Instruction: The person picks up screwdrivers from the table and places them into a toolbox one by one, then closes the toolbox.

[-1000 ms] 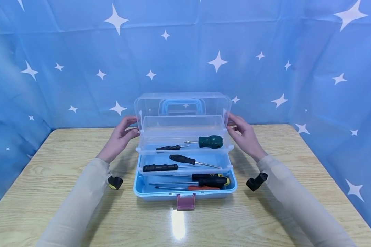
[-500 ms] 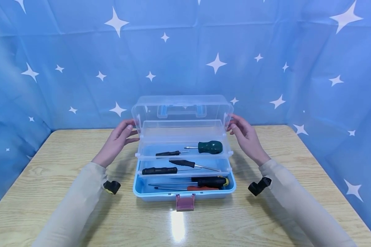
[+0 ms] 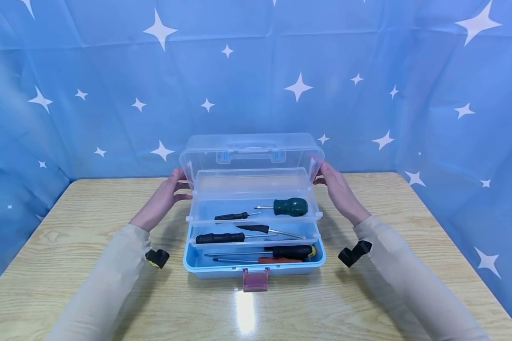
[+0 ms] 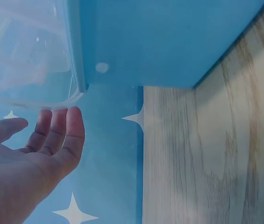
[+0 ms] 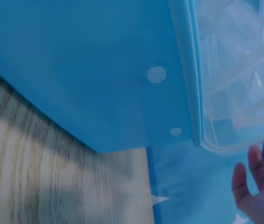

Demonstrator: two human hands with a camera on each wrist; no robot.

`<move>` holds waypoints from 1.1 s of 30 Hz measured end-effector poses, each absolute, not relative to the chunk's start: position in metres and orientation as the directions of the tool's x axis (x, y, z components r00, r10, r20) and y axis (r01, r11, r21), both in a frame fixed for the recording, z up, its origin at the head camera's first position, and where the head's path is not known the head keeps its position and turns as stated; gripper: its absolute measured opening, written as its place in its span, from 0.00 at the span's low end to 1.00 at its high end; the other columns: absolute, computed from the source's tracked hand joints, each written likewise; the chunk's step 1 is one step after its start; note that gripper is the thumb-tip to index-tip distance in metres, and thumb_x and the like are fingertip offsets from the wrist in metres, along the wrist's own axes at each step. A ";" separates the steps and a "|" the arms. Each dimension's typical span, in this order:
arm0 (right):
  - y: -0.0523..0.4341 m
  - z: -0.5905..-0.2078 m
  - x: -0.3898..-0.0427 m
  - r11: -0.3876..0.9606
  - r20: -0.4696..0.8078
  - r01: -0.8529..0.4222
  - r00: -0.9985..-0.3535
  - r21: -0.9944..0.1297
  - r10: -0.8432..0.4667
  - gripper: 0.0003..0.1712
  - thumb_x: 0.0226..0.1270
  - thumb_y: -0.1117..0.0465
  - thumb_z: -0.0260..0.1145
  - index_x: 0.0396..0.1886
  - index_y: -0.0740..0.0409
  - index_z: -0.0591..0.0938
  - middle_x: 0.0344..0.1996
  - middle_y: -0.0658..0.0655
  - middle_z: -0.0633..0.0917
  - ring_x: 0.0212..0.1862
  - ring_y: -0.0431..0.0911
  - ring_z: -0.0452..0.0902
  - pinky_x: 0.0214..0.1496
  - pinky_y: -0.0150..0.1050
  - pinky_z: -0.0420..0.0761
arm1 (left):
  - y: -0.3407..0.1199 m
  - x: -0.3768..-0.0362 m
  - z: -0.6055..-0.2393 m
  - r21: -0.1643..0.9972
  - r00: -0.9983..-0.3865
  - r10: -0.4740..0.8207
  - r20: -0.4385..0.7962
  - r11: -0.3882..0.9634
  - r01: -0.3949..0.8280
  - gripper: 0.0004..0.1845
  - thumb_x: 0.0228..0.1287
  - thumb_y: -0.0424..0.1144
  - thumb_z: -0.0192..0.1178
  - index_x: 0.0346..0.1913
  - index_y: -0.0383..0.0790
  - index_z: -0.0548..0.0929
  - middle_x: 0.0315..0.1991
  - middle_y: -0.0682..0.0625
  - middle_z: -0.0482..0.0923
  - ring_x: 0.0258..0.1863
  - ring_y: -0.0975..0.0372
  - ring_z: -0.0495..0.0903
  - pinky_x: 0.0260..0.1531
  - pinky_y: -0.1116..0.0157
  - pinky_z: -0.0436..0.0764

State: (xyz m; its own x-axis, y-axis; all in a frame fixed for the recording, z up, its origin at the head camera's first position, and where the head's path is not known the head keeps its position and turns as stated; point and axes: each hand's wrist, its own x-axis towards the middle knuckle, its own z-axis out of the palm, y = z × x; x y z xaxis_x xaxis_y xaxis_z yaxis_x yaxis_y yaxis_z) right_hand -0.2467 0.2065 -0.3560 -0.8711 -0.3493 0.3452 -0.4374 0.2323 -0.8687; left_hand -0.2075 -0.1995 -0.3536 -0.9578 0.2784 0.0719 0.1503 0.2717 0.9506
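Observation:
A blue toolbox (image 3: pixel 213 272) stands with its clear lid (image 3: pixel 251 140) raised and leaning over two stepped clear trays (image 3: pixel 251 181). The left hand (image 3: pixel 160 201) is at the lid's left side; in the left wrist view its fingertips (image 4: pixel 74 116) meet the lid's edge, fingers gently bent. The right hand (image 3: pixel 340 196) mirrors it on the right, fingertips (image 5: pixel 254 154) at the lid's edge. The trays hold a green-handled screwdriver (image 3: pixel 291 207) and several black-handled ones (image 3: pixel 220 237). In the bottom lie a black-and-yellow screwdriver (image 3: pixel 291 251) and an orange-handled one (image 3: pixel 279 260).
A pinkish latch (image 3: pixel 255 280) hangs down from the toolbox front. The box rests on a wood-grain table (image 3: pixel 106 208). Behind the table hangs a blue cloth with white stars (image 3: pixel 123 57).
The lid has tipped forward and down, and its handle now shows edge-on. Both trays have sunk forward, covering more of the bottom. The hands have shifted along the lid's sides.

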 end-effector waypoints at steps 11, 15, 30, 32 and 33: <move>0.213 -0.354 -0.248 0.174 0.288 -0.398 -0.847 -0.901 -0.446 0.41 0.77 0.37 0.33 0.70 0.67 0.62 0.60 0.66 0.69 0.57 0.48 0.66 0.57 0.53 0.67 | -0.199 -0.206 -0.354 0.946 -0.950 0.302 0.076 0.279 0.164 0.36 0.73 0.64 0.23 0.78 0.50 0.48 0.66 0.38 0.59 0.59 0.45 0.63 0.55 0.43 0.69; 0.216 -0.354 -0.248 0.147 0.282 -0.390 -0.835 -0.909 -0.472 0.41 0.77 0.37 0.35 0.67 0.68 0.63 0.59 0.65 0.69 0.57 0.49 0.66 0.56 0.51 0.67 | -0.199 -0.205 -0.354 0.949 -0.948 0.311 0.064 0.276 0.154 0.36 0.74 0.64 0.24 0.78 0.50 0.48 0.66 0.38 0.58 0.61 0.44 0.62 0.55 0.43 0.69; 0.239 -0.345 -0.251 0.168 0.171 -0.335 -0.777 -0.927 -0.606 0.30 0.78 0.56 0.49 0.76 0.49 0.57 0.61 0.55 0.69 0.56 0.49 0.71 0.56 0.39 0.74 | -0.208 -0.198 -0.352 0.960 -0.914 0.401 0.069 0.224 0.170 0.34 0.75 0.62 0.28 0.74 0.45 0.55 0.65 0.42 0.59 0.64 0.47 0.60 0.57 0.42 0.68; 0.242 -0.343 -0.250 0.231 0.156 -0.352 -0.791 -0.907 -0.592 0.32 0.77 0.60 0.52 0.76 0.49 0.57 0.61 0.56 0.71 0.55 0.50 0.73 0.55 0.37 0.75 | -0.212 -0.197 -0.352 0.958 -0.896 0.437 0.081 0.214 0.191 0.32 0.77 0.60 0.30 0.76 0.48 0.52 0.67 0.42 0.58 0.64 0.48 0.60 0.57 0.42 0.68; 0.244 -0.342 -0.250 0.250 0.149 -0.353 -0.795 -0.902 -0.588 0.32 0.76 0.61 0.54 0.76 0.50 0.57 0.62 0.58 0.71 0.55 0.52 0.73 0.54 0.37 0.76 | -0.215 -0.196 -0.352 0.957 -0.891 0.448 0.077 0.218 0.192 0.31 0.77 0.58 0.32 0.77 0.50 0.50 0.68 0.42 0.57 0.64 0.47 0.62 0.58 0.42 0.67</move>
State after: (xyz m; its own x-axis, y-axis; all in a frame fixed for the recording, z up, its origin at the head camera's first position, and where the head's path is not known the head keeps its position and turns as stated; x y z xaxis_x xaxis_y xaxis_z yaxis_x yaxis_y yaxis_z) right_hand -0.2499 0.2436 -0.3418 -0.7954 -0.5876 0.1485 -0.3530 0.2500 -0.9016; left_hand -0.1958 -0.2152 -0.3521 -0.8907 0.4481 0.0768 0.1924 0.2183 0.9567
